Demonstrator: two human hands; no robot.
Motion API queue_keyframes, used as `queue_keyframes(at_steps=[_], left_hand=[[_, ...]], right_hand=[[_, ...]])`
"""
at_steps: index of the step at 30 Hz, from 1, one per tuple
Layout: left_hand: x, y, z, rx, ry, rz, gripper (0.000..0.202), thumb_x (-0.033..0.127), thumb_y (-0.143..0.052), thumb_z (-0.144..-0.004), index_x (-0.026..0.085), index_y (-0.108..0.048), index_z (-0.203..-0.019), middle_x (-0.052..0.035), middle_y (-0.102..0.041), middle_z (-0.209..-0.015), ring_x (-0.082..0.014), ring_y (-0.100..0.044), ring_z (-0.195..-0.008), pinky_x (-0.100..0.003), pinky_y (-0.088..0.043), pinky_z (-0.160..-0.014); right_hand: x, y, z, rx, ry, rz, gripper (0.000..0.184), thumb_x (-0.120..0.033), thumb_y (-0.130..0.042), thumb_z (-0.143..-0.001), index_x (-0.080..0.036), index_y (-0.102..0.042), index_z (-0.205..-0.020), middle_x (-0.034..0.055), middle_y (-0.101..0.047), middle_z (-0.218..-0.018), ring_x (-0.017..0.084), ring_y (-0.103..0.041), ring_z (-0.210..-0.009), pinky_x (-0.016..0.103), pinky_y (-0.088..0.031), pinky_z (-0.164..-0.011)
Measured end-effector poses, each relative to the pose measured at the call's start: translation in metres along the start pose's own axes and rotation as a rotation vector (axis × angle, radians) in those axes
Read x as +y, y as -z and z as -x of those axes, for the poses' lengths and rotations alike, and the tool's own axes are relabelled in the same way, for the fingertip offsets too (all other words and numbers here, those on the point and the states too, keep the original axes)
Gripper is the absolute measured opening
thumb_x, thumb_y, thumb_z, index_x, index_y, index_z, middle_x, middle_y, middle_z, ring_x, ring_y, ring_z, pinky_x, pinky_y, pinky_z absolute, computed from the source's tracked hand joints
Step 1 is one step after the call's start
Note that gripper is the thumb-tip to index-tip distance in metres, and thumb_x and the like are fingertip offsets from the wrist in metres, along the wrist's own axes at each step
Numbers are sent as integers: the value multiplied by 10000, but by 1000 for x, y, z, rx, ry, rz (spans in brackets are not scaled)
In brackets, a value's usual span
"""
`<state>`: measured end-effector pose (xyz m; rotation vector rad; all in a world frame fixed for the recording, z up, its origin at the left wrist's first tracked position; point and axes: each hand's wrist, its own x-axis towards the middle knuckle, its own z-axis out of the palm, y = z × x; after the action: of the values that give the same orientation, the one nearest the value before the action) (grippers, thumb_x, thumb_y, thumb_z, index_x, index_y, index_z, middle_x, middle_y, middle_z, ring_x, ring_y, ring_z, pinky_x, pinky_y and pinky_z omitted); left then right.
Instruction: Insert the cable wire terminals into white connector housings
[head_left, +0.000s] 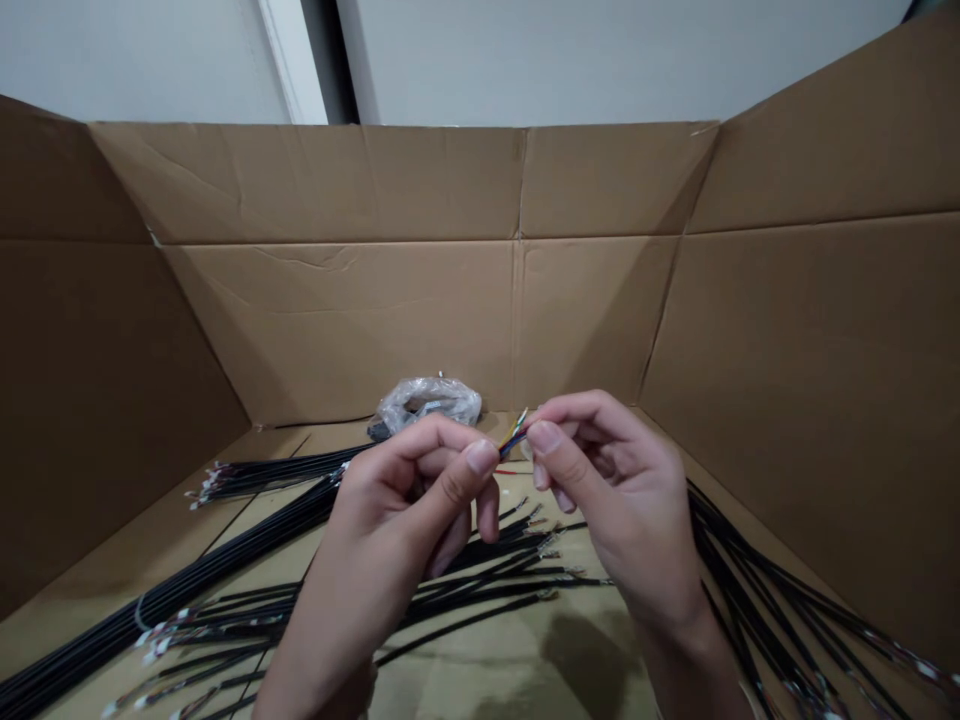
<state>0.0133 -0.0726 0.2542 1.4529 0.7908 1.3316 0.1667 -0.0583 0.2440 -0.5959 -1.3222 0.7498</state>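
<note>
Several thin coloured wires (513, 436), blue, yellow, green and white among them, span the small gap between my two hands. My left hand (405, 510) pinches them between thumb and forefinger. Opposite it, the thumb and forefinger of my right hand (619, 490) close on the wires' other side, while one or two ends poke up free. Whatever the wires lead into is hidden behind my left fingers. Below my hands, loose black cables (495, 560) with stripped, bare-wire ends lie on the cardboard.
Tall cardboard walls (337, 190) enclose the work surface. A tied bundle of black cables (225, 555) runs along the left, with another group of cables (289, 470) behind it. More black cables (757, 580) fan out at right. A clear plastic bag (431, 398) sits at the back.
</note>
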Motion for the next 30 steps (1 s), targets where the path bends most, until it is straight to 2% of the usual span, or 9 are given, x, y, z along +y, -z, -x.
queue_keyframes(at_steps=[5, 7, 16, 18, 22, 30], left_hand=[[-2, 3, -3, -32, 9, 92, 88, 336, -710, -996, 256, -729, -963, 59, -624, -568, -26, -292, -411, -135, -179, -398], [-3, 4, -2, -48, 6, 118, 57, 330, -710, -1000, 279, -735, -1011, 65, -625, -569, -23, -279, -413, -124, -170, -398], [-2, 5, -3, -140, 12, 165, 72, 319, -689, -1015, 315, -753, -1047, 60, -660, -590, -15, -266, -396, -123, -176, -409], [-3, 8, -5, -191, 18, 166, 74, 342, -701, -1007, 310, -763, -1031, 53, -671, -602, -12, -271, -394, -122, -194, -409], [-5, 11, -7, -209, 23, 164, 96, 350, -704, -1003, 295, -782, -1012, 49, -663, -593, -9, -282, -392, -113, -209, -405], [-3, 7, -7, -191, 20, 166, 111, 309, -693, -1011, 292, -784, -950, 56, -656, -610, -5, -291, -409, -106, -212, -421]], right_hand=[[5, 5, -2, -55, -78, -114, 88, -246, -789, -929, -228, -740, -859, -68, -665, -613, 52, -542, -504, 149, -408, -460], [7, 6, -3, -81, -133, -185, 105, -276, -798, -930, -224, -740, -860, -65, -661, -604, 49, -517, -486, 143, -390, -445], [7, 6, -9, -184, -336, -368, 231, -381, -845, -851, -203, -700, -825, -73, -570, -550, 65, -397, -463, 184, -293, -427], [8, 6, -12, -228, -396, -411, 251, -387, -852, -836, -202, -686, -809, -85, -537, -528, 59, -346, -451, 188, -264, -429], [14, 5, -17, -316, -510, -545, 270, -367, -870, -820, -184, -678, -765, -103, -493, -482, 38, -264, -422, 175, -245, -434], [20, 4, -18, -338, -524, -647, 260, -316, -857, -862, -175, -685, -727, -102, -497, -483, 24, -256, -419, 143, -291, -459]])
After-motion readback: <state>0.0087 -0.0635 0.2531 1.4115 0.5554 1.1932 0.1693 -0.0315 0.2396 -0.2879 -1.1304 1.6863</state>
